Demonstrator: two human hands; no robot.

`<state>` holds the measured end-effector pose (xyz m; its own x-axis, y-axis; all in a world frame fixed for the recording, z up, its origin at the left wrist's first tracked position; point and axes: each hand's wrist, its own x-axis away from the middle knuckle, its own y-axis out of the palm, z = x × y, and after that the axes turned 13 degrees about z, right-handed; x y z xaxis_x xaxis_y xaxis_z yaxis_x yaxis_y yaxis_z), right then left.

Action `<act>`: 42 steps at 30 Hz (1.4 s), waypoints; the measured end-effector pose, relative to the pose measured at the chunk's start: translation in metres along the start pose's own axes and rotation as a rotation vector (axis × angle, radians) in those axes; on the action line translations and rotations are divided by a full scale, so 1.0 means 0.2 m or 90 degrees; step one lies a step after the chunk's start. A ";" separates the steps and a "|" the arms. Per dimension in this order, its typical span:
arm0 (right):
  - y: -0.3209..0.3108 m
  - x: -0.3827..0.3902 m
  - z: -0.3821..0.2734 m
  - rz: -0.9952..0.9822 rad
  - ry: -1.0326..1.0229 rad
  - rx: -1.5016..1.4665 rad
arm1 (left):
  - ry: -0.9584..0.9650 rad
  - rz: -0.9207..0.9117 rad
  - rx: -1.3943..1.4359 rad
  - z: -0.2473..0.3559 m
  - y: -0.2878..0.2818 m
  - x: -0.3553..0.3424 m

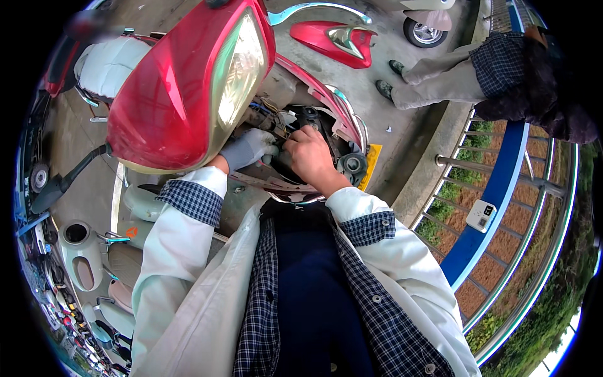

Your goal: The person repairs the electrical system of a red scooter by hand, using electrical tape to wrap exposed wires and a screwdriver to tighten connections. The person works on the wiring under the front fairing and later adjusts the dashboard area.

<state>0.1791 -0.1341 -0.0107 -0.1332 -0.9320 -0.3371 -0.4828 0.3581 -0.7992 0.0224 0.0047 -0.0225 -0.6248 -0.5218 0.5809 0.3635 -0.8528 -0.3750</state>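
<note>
The gloved left hand (250, 149) and the bare right hand (310, 154), both curled, pinch the wires (281, 124) inside the opened red scooter front (182, 88)

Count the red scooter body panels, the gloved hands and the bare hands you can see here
Red scooter body panels: 2, the large headlight cowl and a smaller panel on the ground
Gloved hands: 1, the left hand
Bare hands: 1, the right hand
Total: 4
</note>
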 end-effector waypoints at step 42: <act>0.15 0.19 -0.16 0.022 0.913 -0.873 | 0.200 0.080 -0.047 0.03 0.01 0.09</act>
<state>0.1315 -0.1606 -0.0308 -0.2931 -0.5324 0.7942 -0.5966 0.7509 0.2832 0.0153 -0.0071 -0.0080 -0.7644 -0.5807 0.2802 0.4079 -0.7720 -0.4875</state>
